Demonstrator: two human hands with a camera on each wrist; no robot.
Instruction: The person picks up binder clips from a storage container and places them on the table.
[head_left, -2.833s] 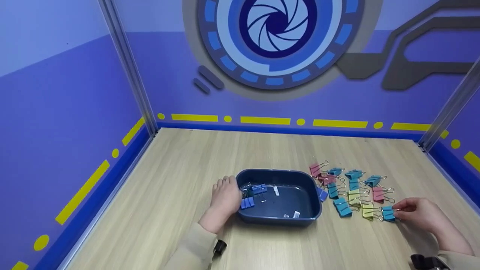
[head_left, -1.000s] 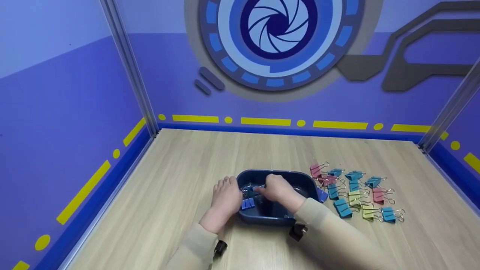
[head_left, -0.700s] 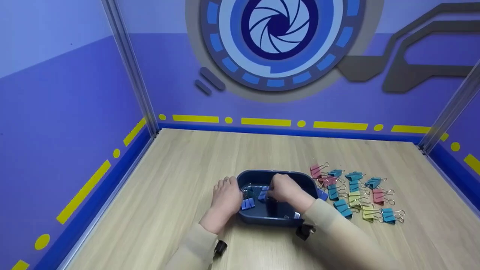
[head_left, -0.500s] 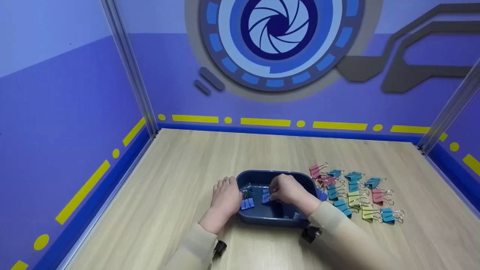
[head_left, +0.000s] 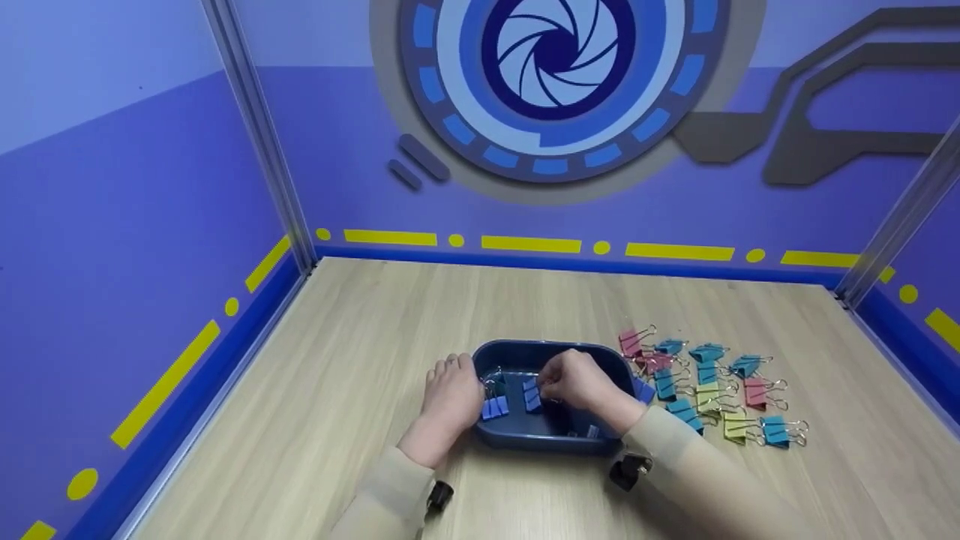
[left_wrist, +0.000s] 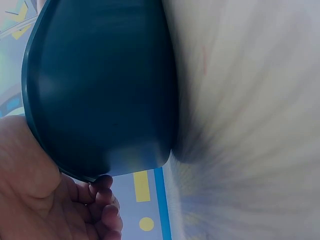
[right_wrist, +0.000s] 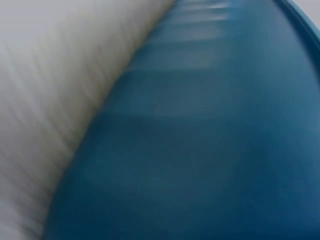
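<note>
A dark blue plastic box stands on the table in the head view. My left hand holds its left rim; the left wrist view shows this hand's fingers curled by the box's rim. Inside the box, my right hand pinches a blue binder clip by its wire handle end; the fingertips partly cover the handles. Another blue binder clip lies at the box's left end, with a dark clip behind it. The right wrist view has only the box's outer wall and the table, no hand.
Right of the box lie several binder clips: pink, yellow and teal. A blue clip touches or nearly touches the box's right wall. Printed panels enclose the table at the back and sides.
My right hand has left the teal clip on the table and reached into the box. There it has taken the blue clip and turned it, shifting it slightly right. The left hand has stayed put.
</note>
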